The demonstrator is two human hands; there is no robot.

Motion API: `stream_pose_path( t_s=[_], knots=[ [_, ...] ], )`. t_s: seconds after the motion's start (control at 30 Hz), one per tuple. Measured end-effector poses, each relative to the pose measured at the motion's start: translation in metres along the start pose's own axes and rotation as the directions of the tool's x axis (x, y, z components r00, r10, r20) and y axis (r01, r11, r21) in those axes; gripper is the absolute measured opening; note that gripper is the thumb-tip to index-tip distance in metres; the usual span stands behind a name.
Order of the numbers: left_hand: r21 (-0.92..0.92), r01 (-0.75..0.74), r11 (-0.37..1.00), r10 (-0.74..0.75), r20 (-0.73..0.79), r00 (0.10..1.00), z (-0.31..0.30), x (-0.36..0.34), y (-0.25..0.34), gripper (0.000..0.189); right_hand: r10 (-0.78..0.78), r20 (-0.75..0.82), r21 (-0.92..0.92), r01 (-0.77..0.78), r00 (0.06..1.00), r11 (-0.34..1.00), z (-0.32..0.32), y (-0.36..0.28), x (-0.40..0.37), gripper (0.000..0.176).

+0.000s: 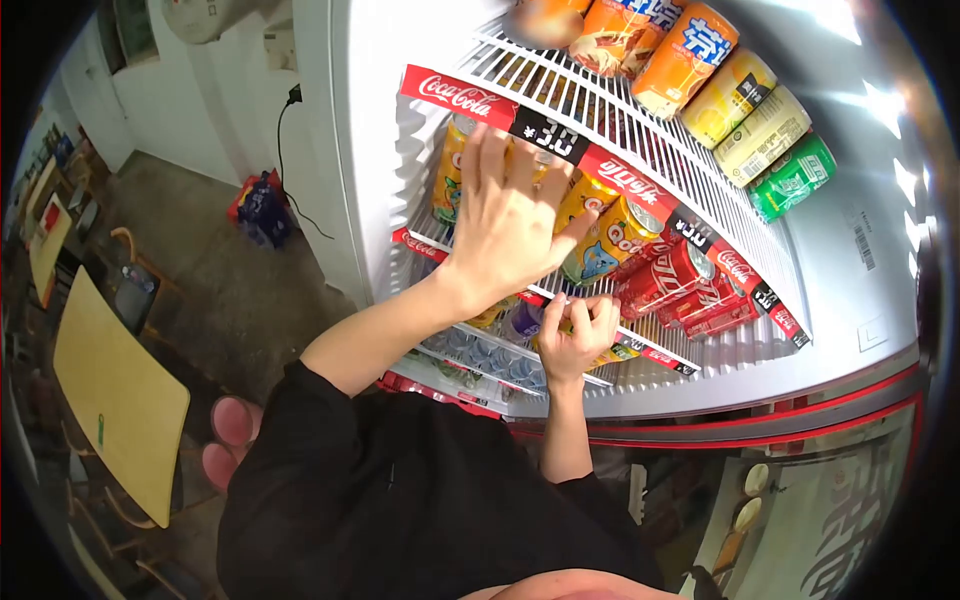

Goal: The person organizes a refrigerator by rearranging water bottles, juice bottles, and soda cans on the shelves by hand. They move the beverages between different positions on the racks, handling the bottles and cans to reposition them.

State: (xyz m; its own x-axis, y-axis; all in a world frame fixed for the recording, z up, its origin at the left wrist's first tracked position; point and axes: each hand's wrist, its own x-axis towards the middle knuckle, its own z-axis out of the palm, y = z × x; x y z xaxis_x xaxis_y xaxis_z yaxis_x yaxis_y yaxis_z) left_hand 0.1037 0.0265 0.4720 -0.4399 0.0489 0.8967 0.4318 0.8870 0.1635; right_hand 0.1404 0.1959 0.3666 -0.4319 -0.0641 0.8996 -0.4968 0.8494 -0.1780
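Fingers of the left hand are spread wide and laid flat against the front of the middle white wire shelf of the open drinks fridge. The fingertips reach over the red Coca-Cola price strip that runs along the shelf's front edge. That grip pinches nothing. The palm covers the row of yellow printed drink cans and the thumb touches the nearest one. These cans stand upright with their long axis running up from the shelf. They lie directly under and just right of the left palm, so this hand is the nearer one.

The right hand sits lower, at the front edge of the shelf below. Its fingers are curled tight round a small yellow-and-purple can, most of which is hidden by the fist. This can is just beneath the yellow row and apart from it.

Red cola cans stand further right along the same middle shelf. Orange plastic bottles and a green can lie on the shelf above.
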Motion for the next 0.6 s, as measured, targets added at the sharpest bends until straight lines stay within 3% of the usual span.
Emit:
stream_pose_path(
  t_s=[0.2, 0.23, 0.37, 0.4, 0.47, 0.5, 0.57, 0.6],
  knots=[
    [0.095, 0.004, 0.995, -0.009, 0.051, 0.999, -0.001, 0.008, -0.021, 0.056, -0.004, 0.008, 0.01, 0.004, 1.0, 1.0, -0.002, 0.001, 0.001, 0.026],
    [0.108, -0.018, 0.994, 0.019, -0.008, 1.0, -0.001, 0.01, -0.024, 0.055, -0.001, 0.012, 0.012, 0.001, 1.0, 1.0, -0.003, 0.0, 0.001, 0.026],
    [0.191, 0.035, 0.981, -0.073, 0.199, 0.977, -0.016, 0.025, -0.025, 0.065, 0.008, 0.022, 0.053, -0.009, 1.0, 0.999, -0.005, 0.0, 0.002, 0.026],
    [0.182, 0.001, 0.983, -0.04, 0.21, 0.977, -0.015, 0.029, -0.029, 0.07, 0.015, 0.029, 0.062, -0.017, 0.999, 0.998, -0.006, 0.0, 0.002, 0.027],
    [0.049, -0.002, 0.999, -0.012, 0.293, 0.956, -0.015, 0.036, -0.04, 0.074, 0.016, 0.032, 0.101, -0.02, 0.999, 0.995, -0.007, 0.002, 0.001, 0.029],
    [0.079, 0.053, 0.995, -0.084, 0.465, 0.882, -0.019, 0.043, -0.04, 0.077, 0.02, 0.03, 0.118, -0.024, 0.999, 0.993, -0.008, 0.001, 0.002, 0.029],
    [0.139, -0.078, 0.987, 0.005, 0.46, 0.888, -0.011, 0.042, -0.048, 0.075, 0.029, 0.032, 0.154, -0.034, 0.999, 0.987, -0.01, 0.0, 0.003, 0.03],
    [0.18, -0.22, 0.959, 0.129, 0.418, 0.899, -0.011, 0.04, -0.053, 0.071, 0.035, 0.031, 0.154, -0.04, 0.999, 0.987, -0.01, 0.001, 0.003, 0.03]
  ],
)
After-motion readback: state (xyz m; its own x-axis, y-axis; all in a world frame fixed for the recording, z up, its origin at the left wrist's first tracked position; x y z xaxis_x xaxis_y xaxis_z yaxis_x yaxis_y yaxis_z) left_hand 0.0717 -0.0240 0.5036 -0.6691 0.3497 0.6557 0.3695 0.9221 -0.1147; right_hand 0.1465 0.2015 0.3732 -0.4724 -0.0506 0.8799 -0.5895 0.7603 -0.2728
